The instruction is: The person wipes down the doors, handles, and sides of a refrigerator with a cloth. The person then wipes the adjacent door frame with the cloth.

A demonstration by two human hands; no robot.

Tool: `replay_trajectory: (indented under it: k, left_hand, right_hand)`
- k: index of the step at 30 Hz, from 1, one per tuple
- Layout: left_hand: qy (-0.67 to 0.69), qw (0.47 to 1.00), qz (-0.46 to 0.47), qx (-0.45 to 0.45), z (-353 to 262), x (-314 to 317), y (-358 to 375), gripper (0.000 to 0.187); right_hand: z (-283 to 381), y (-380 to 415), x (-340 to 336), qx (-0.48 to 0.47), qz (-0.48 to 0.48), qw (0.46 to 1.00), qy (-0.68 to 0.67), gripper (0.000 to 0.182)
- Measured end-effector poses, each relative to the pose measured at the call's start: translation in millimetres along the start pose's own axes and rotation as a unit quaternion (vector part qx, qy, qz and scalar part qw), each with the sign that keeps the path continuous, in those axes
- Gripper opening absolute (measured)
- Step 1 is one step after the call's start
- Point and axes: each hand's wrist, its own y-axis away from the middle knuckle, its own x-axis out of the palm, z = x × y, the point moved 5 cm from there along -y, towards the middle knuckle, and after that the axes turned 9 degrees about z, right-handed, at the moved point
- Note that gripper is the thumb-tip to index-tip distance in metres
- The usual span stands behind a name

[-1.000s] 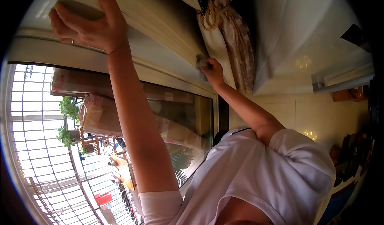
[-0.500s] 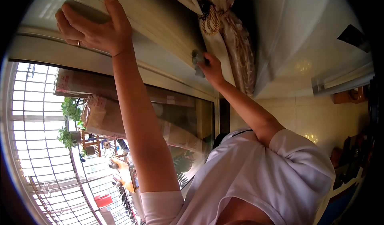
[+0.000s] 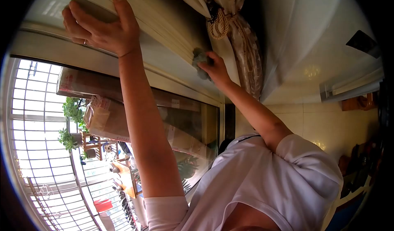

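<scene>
My left hand (image 3: pixel 104 32) is raised at the upper left, its fingers spread and curled over the edge of a pale window frame (image 3: pixel 164 52). A ring shows on one finger. In my right hand (image 3: pixel 216 69) is a bunched grey-green cloth (image 3: pixel 200 62), pressed against the same frame close to the curtain. The fingers pinch the cloth, and part of it spreads out beyond them. Beside the right hand hangs a gathered curtain (image 3: pixel 246 50), tied with a gold rope tieback (image 3: pixel 221 26).
Behind the glass below my left arm lie long cardboard boxes (image 3: pixel 106 118). Potted plants (image 3: pixel 73 110) stand near a barred window (image 3: pixel 35 120). A glossy tiled wall (image 3: pixel 283 118) is at the right, with a brown object (image 3: pixel 359 102) farther over.
My right hand and the cloth have shifted slightly left along the frame, and more of the cloth shows. My left hand stays on the frame edge; the view has moved a little.
</scene>
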Motion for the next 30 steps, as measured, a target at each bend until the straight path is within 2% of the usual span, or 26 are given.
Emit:
replay_trajectory:
  k: [2, 4, 5, 7, 11, 14, 16, 19, 23, 26, 29, 30]
  left_hand:
    - [0.005, 1.000, 0.001, -0.001, 1, 0, 0, 0.075]
    - [0.010, 1.000, 0.002, -0.002, 1, 0, 1, 0.075]
    - [0.007, 1.000, 0.006, -0.003, 1, -1, 1, 0.076]
    - [0.001, 1.000, 0.007, -0.003, 0, -2, 0, 0.076]
    - [-0.024, 1.000, 0.012, -0.001, 1, -1, 1, 0.077]
    - [-0.026, 0.999, 0.018, 0.002, 3, 0, 0, 0.077]
    - [-0.016, 1.000, 0.024, -0.006, 4, 2, 2, 0.077]
    - [-0.023, 0.999, 0.024, 0.008, 1, 0, 1, 0.078]
    - [-0.028, 0.999, 0.018, -0.004, 1, -2, 1, 0.078]
    - [-0.032, 0.999, 0.012, 0.005, 0, -2, 0, 0.077]
    - [-0.023, 1.000, 0.008, 0.004, -3, -2, 0, 0.077]
    - [-0.025, 1.000, 0.005, 0.004, -4, -3, 0, 0.076]
  right_hand:
    - [11, -9, 9, -0.017, 0.018, 1.000, -0.017, 0.026]
    - [21, -16, 13, -0.091, 0.029, 0.995, -0.012, 0.026]
    - [20, -15, 13, -0.091, 0.030, 0.995, -0.012, 0.026]
    - [23, -4, 7, -0.172, 0.002, 0.979, 0.108, 0.024]
    - [-8, 14, 2, -0.172, 0.002, 0.974, 0.150, 0.024]
    - [19, 12, 14, -0.191, -0.031, 0.973, 0.124, 0.023]
    - [54, 7, 27, -0.237, -0.028, 0.965, 0.110, 0.021]
    - [49, 5, 25, -0.244, -0.014, 0.962, 0.125, 0.019]
    - [10, 9, 11, -0.250, -0.005, 0.958, 0.138, 0.020]
    - [15, 3, 12, -0.216, -0.007, 0.966, 0.143, 0.023]
    - [64, -16, 33, -0.185, 0.030, 0.980, 0.065, 0.029]
    - [87, -20, 41, -0.225, 0.025, 0.970, 0.090, 0.028]
